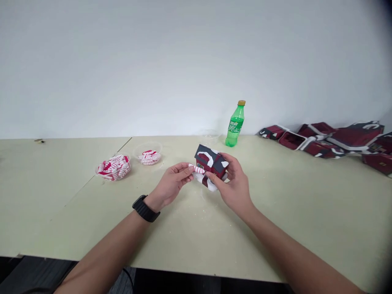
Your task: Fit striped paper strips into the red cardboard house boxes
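A small dark-red model house [218, 171] with a dark grey roof and white snow-like trim is held above the table, tilted. My right hand [237, 185] is closed around its right side, the thumb at the front. My left hand [174, 181], with a black watch on the wrist, pinches a red-and-white striped piece [198, 169] at its left end. The striped piece lies against the front of the house, its right end close to my right thumb. My fingers hide part of the house's base.
Two clear bowls, one near [97, 173] and one farther back [161, 148], hold more striped pieces on the left. A green soda bottle [235, 127] stands near the wall. Several similar red houses [321, 139] lie at the right. White specks dot the tabletop [190, 232].
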The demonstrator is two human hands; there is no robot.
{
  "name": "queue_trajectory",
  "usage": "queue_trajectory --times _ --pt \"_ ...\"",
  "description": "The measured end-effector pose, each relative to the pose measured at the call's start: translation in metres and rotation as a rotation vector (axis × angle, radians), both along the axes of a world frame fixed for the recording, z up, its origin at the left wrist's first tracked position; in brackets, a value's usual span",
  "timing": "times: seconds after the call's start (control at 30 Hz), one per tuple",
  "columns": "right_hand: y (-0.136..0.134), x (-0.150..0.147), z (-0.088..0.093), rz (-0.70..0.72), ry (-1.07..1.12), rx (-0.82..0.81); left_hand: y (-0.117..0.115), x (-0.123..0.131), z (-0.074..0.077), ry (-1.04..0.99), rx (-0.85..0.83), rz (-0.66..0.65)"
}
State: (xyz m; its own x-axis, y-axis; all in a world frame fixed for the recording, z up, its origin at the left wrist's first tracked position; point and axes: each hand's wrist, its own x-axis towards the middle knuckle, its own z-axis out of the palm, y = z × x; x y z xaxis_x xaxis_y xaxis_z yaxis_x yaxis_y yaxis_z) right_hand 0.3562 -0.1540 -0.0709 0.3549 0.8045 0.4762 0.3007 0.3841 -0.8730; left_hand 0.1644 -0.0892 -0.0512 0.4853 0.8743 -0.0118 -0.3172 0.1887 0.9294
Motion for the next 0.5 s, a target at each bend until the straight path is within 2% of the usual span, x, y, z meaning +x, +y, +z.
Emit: queue_trajectory --times 0.23,0.5 --pt "-0.0017 -0.0021 -0.0051 0.017 -0.084 0.06 0.0011 0.0007 0.0018 0.034 0.065 0.014" --pt "-0.0059 -0.0028 0.0008 0.027 -0.112 0.038 0.0 0.0012 0.0018 0.039 0.084 0.031"
